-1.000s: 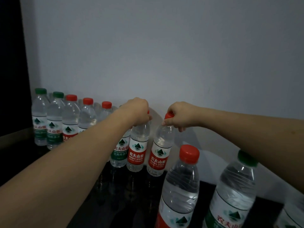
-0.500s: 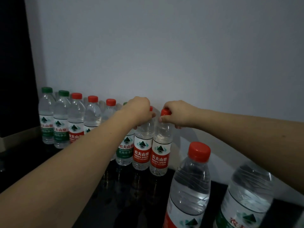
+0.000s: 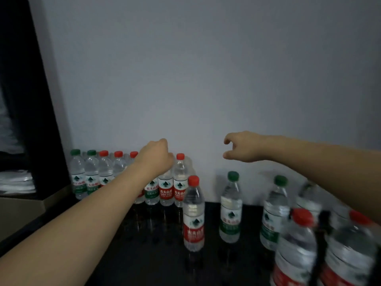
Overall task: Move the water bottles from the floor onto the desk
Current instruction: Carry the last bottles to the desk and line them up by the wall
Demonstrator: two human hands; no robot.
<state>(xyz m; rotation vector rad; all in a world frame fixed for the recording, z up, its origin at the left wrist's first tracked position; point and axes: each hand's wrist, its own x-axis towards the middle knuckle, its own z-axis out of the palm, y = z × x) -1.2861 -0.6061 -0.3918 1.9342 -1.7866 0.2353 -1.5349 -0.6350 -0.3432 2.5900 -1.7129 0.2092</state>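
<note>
Both arms were stretched out over the dark desk toward the wall. The right hand hung in the air, gripping nothing, thumb and fingers loosely hooked with a clear gap between them. The left hand was curled over the back row of bottles; it hid the cap beneath it, so I could not tell whether it pinched that bottle or merely rested there.

Just to the right of the left hand, between the two hands, stood the end bottle of the row, its red cap showing and untouched. It was upright, long axis vertical, so any grip would come from above onto the cap or neck.

Below the free right hand and nearer the person stood a red-capped bottle and a green-capped bottle, both upright and apart from each other. Further right, under the right forearm, was another green-capped one, with two blurred bottles closest of all.

No floor was in view, so whatever remained to be fetched lay out of sight, presumably down and behind the hands. The right hand, already free, looked the readier of the two to go back for more.
</note>
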